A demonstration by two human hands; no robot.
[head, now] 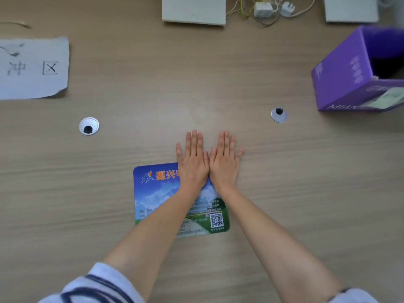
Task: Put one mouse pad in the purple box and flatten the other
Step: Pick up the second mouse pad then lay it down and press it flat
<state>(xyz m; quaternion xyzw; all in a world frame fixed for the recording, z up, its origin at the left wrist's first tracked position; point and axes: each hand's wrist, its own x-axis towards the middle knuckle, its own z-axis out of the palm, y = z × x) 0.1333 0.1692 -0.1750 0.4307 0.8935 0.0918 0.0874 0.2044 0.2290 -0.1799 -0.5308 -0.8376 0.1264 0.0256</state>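
A blue and green printed mouse pad (157, 193) lies flat on the wooden table in front of me. My left hand (192, 160) and my right hand (224, 162) rest palm down side by side over its far right corner, fingers stretched onto the table beyond the pad's edge. Both hands hold nothing. The purple box (341, 84) stands open at the far right of the table. Its inside is dark and I cannot tell what it holds. No second mouse pad shows.
A white paper sheet (32, 68) with handwriting lies at the far left. Two round cable grommets (89, 126) (279, 115) sit in the table. White blocks (194, 9) (350, 8) and tangled cables (264, 8) line the far edge.
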